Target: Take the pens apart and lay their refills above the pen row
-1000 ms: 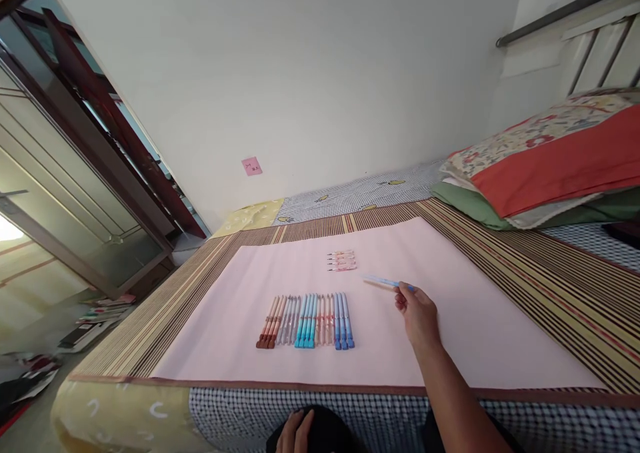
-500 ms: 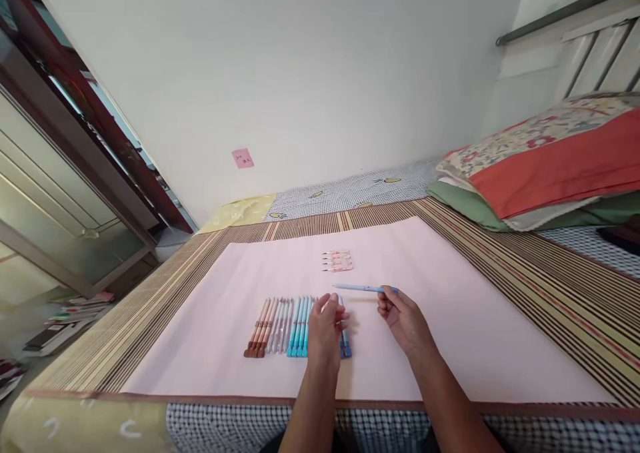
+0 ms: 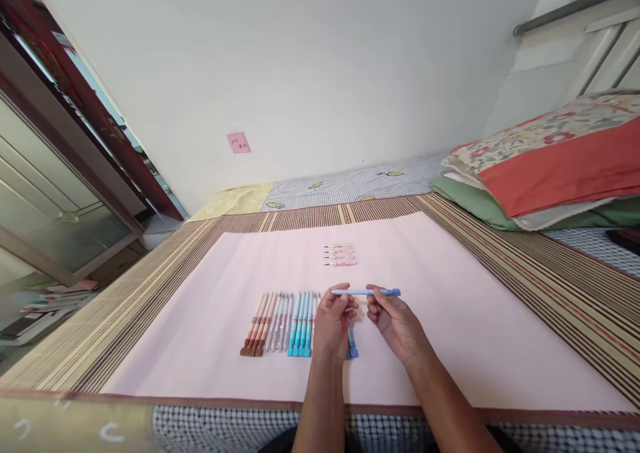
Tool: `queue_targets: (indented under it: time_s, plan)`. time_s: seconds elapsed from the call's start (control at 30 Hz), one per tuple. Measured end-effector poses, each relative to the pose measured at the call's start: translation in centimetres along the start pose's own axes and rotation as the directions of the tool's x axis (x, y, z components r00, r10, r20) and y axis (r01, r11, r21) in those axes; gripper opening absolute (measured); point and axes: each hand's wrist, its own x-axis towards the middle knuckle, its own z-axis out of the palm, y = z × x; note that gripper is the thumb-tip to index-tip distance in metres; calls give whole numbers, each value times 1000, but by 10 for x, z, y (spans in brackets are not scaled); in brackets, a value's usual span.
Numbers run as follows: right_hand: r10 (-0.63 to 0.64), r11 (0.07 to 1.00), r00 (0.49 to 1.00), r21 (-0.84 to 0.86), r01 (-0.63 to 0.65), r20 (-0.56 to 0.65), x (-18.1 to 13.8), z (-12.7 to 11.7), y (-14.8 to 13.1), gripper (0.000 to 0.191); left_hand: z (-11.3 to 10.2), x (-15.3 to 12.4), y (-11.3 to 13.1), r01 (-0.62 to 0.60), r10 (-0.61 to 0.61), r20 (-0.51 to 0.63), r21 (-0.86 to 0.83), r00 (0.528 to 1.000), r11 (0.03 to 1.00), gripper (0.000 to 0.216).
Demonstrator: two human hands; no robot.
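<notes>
The left hand (image 3: 332, 321) pinches the tip end of a light-blue pen (image 3: 361, 292); the right hand (image 3: 394, 318), its forearm slanting in from the right, pinches near the darker end. Both hold it level and crosswise over a pink sheet (image 3: 465, 326), the left wrist partly hiding a row of pens (image 3: 299, 326).

A pale blue pen (image 3: 360, 292) is held nearly level by left hand (image 3: 332, 320) and right hand (image 3: 397, 321), darker end rightward.

Pink note (image 3: 239, 142) on wall (image 3: 350, 73); red-banded floral pillow (image 3: 565, 166) right.
</notes>
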Motion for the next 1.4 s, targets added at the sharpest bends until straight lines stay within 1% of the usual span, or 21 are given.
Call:
queue_targets:
  time_s: [0.1,0.17,0.3,0.4,0.47,0.53,0.6,0.67,0.7,0.77,0.83,0.9,0.93,0.97,1.07,1.17,1.33,1.4]
  plan:
    - [19,1000,1000,18,-19,1,2,11,-3,37,3,-2,8,-24,20,103,37,995,999,38]
    - [18,1000,1000,9,-18,-2,6,19,-6,36,4,-2,12,-55,49,109,51,993,997,38]
    - [10,1000,1000,-13,-10,-2,15,34,-8,34,2,5,14,-151,149,26,81,988,985,39]
    - [-4,1000,1000,-13,4,1,18,40,0,36,0,12,13,-204,211,-40,129,977,970,40]
    - [-20,1000,1000,-12,19,-9,18,42,8,38,0,15,11,-217,233,-93,152,968,964,40]
    - [-45,999,999,-30,45,-21,17,44,15,40,0,17,10,-212,235,-159,151,959,966,43]
    - [-77,995,997,-70,75,-24,16,47,19,41,0,18,10,-183,219,-221,172,950,968,50]
    - [-94,991,995,-97,90,-34,17,47,20,41,0,19,11,-147,201,-247,220,948,964,57]
    - [-96,991,995,-99,92,-41,18,46,20,41,0,18,13,-133,190,-241,234,952,963,59]
    - [-91,993,994,-82,86,-59,21,43,18,40,1,17,16,-110,149,-183,211,972,971,56]
    - [-77,996,994,-50,74,-78,24,37,16,41,2,16,20,-75,88,-81,145,993,987,46]
    - [-57,998,994,-17,55,-94,27,33,14,42,2,15,23,-44,46,-11,102,999,994,50]
    - [-48,999,994,-8,47,-98,28,31,14,42,2,16,23,-43,44,-3,98,999,994,52]
    - [-42,999,994,-5,42,-97,29,30,14,41,2,16,23,-51,53,-14,103,999,993,50]
    - [-43,999,997,-18,42,-64,27,29,15,39,0,19,20,-71,89,-101,172,991,983,40]
    - [-69,996,997,-53,67,-29,23,31,14,39,-1,19,18,-47,92,-179,242,980,969,51]
    - [-117,987,993,-115,113,-27,20,32,14,39,0,19,17,-68,121,-192,260,974,963,58]
    - [-131,982,991,-138,127,-20,20,32,16,39,-2,20,15,-36,101,-237,264,966,964,59]
